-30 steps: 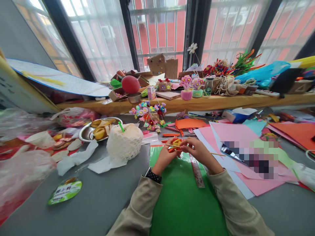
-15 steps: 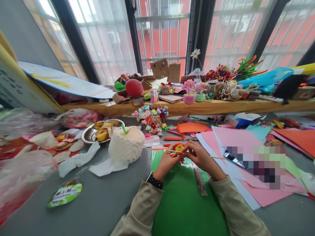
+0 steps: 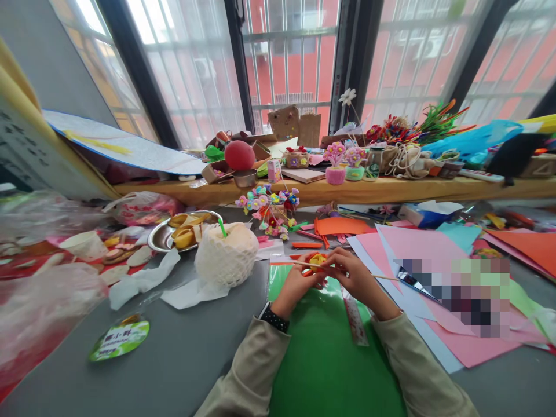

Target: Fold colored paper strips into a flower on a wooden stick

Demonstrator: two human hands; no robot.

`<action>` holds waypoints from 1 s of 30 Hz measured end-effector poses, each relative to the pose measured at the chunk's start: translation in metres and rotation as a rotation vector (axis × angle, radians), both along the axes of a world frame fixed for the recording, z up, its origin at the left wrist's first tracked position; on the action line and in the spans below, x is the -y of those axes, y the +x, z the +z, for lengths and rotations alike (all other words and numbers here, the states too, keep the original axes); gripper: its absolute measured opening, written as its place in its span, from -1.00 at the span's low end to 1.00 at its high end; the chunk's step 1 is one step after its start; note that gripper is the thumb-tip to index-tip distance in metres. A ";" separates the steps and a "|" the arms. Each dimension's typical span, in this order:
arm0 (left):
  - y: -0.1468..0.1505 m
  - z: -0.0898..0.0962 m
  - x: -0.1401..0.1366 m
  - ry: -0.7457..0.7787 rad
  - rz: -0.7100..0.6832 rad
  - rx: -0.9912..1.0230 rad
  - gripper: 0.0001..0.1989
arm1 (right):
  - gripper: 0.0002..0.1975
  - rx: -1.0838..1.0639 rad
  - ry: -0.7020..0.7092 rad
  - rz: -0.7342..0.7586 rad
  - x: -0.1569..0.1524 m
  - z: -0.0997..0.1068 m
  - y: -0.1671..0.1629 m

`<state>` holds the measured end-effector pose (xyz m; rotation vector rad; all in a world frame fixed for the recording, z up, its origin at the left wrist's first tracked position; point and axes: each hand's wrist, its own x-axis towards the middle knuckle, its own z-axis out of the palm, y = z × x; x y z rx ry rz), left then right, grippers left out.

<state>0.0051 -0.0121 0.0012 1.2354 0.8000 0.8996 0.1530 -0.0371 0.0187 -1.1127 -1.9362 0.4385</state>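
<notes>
Both of my hands meet over the top end of a green mat (image 3: 334,359). My left hand (image 3: 297,285) is closed around a small yellow and orange craft piece (image 3: 317,260) that looks like a paper flower. My right hand (image 3: 351,279) pinches a thin wooden stick (image 3: 386,277), which passes across the front of the yellow piece. One end of the stick reaches over my left fingers; the other sticks out past my right wrist. The right fingertips are close against the craft piece, and their exact contact is hidden. A patterned ruler (image 3: 354,318) lies on the mat below my right hand.
Left of the mat stands a coconut (image 3: 226,255) in white foam netting, with a metal bowl of peels (image 3: 156,236) behind it. Pink and white paper sheets (image 3: 469,344) and a phone (image 3: 417,282) lie at right. A bouquet of small craft flowers (image 3: 269,208) stands ahead, before a cluttered wooden ledge (image 3: 382,186).
The whole view has shifted slightly to the right. My hands keep nearly the same pose on the craft piece and stick, with only small finger movement.
</notes>
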 end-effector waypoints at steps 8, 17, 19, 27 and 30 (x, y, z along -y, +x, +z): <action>-0.002 0.003 0.002 -0.118 -0.058 0.066 -0.41 | -0.88 0.015 0.093 -0.031 -0.001 -0.004 -0.003; -0.003 0.003 0.003 -0.198 -0.065 0.078 -0.47 | -0.88 0.050 0.128 -0.052 0.000 -0.002 -0.004; -0.002 0.002 0.002 -0.152 0.007 0.003 -0.39 | -0.88 0.059 0.128 -0.073 -0.001 -0.002 -0.003; -0.008 0.003 0.000 0.463 0.587 -0.297 -0.38 | -0.89 0.119 0.134 -0.168 -0.005 -0.005 0.002; -0.009 0.008 0.003 0.743 0.462 -0.474 -0.78 | -0.88 0.178 0.126 -0.167 -0.005 -0.005 0.003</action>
